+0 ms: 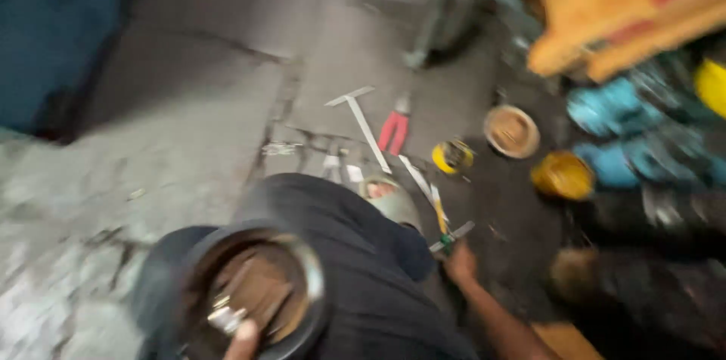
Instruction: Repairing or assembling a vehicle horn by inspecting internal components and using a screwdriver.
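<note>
Head view, blurred: I see a round dark drum part (pixel 249 292) with rusty brown inside resting on the lap at 7 o'clock. Left hand (pixel 243 341) touches its lower rim; only a fingertip shows, grip can't tell. Right hand (pixel 460 263) at 5 o'clock is down by a green-handled tool (pixel 448 237), closure unclear. Further out: red pliers (pixel 394 130) at 12, yellow tin (pixel 452 156) and yellow bowl (pixel 563 175) at 2.

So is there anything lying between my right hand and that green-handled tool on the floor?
Nothing visible: the right hand is right at the green-handled tool, fingertips seemingly touching it, though blur hides the grip.
</note>
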